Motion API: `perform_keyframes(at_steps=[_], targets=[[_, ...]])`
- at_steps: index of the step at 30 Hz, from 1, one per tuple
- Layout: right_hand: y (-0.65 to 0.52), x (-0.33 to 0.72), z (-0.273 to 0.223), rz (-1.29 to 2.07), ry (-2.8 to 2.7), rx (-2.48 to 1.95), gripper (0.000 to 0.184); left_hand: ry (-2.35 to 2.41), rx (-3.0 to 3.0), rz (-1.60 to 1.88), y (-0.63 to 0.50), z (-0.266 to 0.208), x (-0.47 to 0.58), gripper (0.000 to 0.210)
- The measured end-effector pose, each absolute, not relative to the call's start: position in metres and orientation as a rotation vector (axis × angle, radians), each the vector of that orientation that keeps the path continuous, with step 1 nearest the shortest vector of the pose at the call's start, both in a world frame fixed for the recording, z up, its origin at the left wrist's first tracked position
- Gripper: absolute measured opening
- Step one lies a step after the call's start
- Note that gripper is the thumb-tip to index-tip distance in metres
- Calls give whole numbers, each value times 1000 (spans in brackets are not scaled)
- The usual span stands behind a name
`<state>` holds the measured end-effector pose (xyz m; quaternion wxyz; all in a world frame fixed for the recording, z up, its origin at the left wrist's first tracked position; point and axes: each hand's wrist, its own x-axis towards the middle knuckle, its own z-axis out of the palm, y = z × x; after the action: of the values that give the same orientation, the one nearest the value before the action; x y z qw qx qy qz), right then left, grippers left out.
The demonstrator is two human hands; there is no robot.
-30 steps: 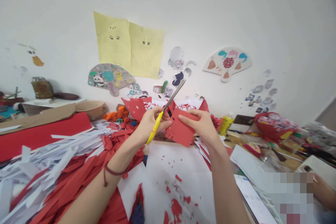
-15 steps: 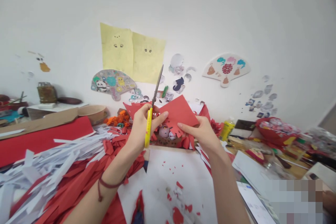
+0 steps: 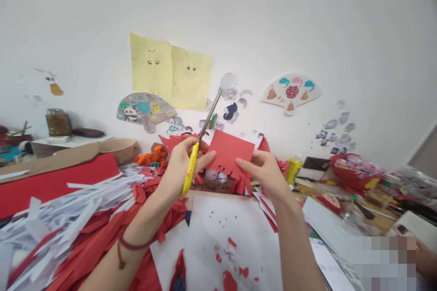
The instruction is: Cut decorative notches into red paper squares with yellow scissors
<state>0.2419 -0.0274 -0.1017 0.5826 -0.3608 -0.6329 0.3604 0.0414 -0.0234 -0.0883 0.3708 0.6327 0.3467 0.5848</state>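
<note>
A pale wall (image 3: 218,4) dotted with stickers and two fan-shaped boards (image 3: 146,105) backs a crowded worktop. In front of it, between both hands, is the red paper (image 3: 232,148), roughly square, held up facing the wearer and slightly tilted, with small notches along its lower edge. The right hand (image 3: 264,168) pinches it at the right, thumb across the front, remaining fingers mostly hidden behind. The left hand (image 3: 182,159) grasps the scissors (image 3: 191,168), its thumb reaching the paper's left edge; whether that thumb grips the sheet I cannot tell. The scissors' long axis runs upward, leaning right, so the blades pass beside the upper left corner and point at the wall, away from the notched edge. Below lies a white sheet (image 3: 205,236) with red scraps (image 3: 230,280); to its left, red strips (image 3: 145,259) and white strips (image 3: 73,213) heap up; to its right is a phone (image 3: 329,261).
</note>
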Motion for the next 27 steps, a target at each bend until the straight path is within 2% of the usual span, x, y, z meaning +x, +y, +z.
perform_keyframes(at_steps=[5,11,16,21,27], targets=[[-23,236,-105,869,-1435,-743,31,874,1542,1642,-20,-92,46,29],[-19,221,-111,874,-1517,-799,24,841,1608,1750,-14,-99,51,30],[-17,221,-109,739,-1346,-785,24,981,1940,1572,-3,-102,39,28],[-15,229,-106,645,-1119,-702,23,1223,2333,1281,6,-101,23,40],[-17,231,-103,656,-1033,-569,38,1340,2437,1071,3,-102,26,36]])
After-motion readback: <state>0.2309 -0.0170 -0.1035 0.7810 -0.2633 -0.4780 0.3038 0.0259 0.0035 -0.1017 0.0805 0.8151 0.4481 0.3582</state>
